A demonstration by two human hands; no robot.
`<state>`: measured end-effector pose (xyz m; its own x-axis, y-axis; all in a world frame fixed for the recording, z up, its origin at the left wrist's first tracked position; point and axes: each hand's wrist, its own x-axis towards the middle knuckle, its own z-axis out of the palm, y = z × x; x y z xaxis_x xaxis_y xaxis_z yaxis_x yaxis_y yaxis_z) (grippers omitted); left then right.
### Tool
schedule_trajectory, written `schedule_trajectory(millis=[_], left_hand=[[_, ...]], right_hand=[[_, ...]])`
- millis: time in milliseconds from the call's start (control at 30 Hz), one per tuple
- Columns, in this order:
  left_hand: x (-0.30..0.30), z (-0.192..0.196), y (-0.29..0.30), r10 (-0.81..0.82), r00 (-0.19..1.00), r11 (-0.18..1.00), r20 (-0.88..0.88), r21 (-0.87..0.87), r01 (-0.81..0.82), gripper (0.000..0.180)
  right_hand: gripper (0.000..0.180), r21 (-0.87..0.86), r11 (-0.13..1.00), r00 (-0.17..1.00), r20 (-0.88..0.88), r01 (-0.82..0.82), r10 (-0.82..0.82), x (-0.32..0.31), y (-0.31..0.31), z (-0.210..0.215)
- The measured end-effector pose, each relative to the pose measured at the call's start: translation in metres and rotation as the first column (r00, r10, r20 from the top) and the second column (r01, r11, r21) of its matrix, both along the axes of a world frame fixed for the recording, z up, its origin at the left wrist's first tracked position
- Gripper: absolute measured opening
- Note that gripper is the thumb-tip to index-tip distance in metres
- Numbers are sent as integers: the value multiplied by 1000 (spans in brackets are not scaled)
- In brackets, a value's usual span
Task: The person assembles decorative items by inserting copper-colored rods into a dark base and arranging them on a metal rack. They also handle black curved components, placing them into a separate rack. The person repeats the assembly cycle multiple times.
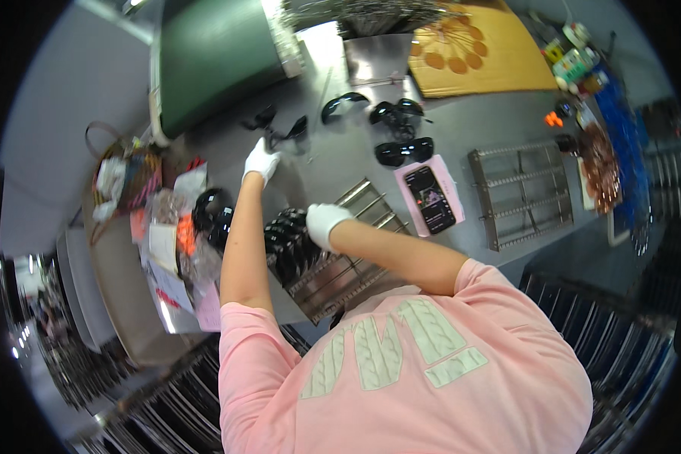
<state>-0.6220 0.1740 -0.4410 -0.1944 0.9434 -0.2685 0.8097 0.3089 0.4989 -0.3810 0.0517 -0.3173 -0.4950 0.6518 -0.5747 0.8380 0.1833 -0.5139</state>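
Observation:
My left hand [261,162], in a white glove, reaches over the grey table with a finger stretched out. Its fingertips are at a dark, glossy curved lens piece [287,135]; whether they touch it is unclear. My right hand [327,225], also gloved, is curled at the edge of a row of shiny black lenses [289,246]. What its fingers grip is hidden. Those lenses stand side by side in a metal rack [333,291] close to my body. Farther off lie more black curved lenses [345,107] and a dark pair [404,151].
Right of the rack, a phone [431,200] lies on pink paper. Beyond it stands another metal rack [522,193]. A yellow cardboard sheet [484,53] and a green panel [219,64] line the back. Bags and papers crowd the left around a basket [140,181].

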Motion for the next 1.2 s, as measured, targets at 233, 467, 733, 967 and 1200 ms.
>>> schedule_trajectory(millis=[233,467,733,967,1200], left_hand=[[-9,-57,36,292,900,944,323,51,-325,30],[19,72,-32,114,823,918,557,257,-302,22],[94,153,-217,83,922,822,377,497,-277,13],[104,189,-269,268,520,737,811,175,-653,22],[94,193,-308,298,516,681,803,200,-704,24]], right_hand=[[34,-128,990,999,-12,-53,51,-6,2,-13],[67,-33,985,942,-289,168,-170,54,21,-11],[41,-816,415,231,-529,-402,-817,43,7,39],[23,436,849,435,-854,299,286,55,-20,49],[29,-83,936,839,-421,342,-344,75,0,-26]])
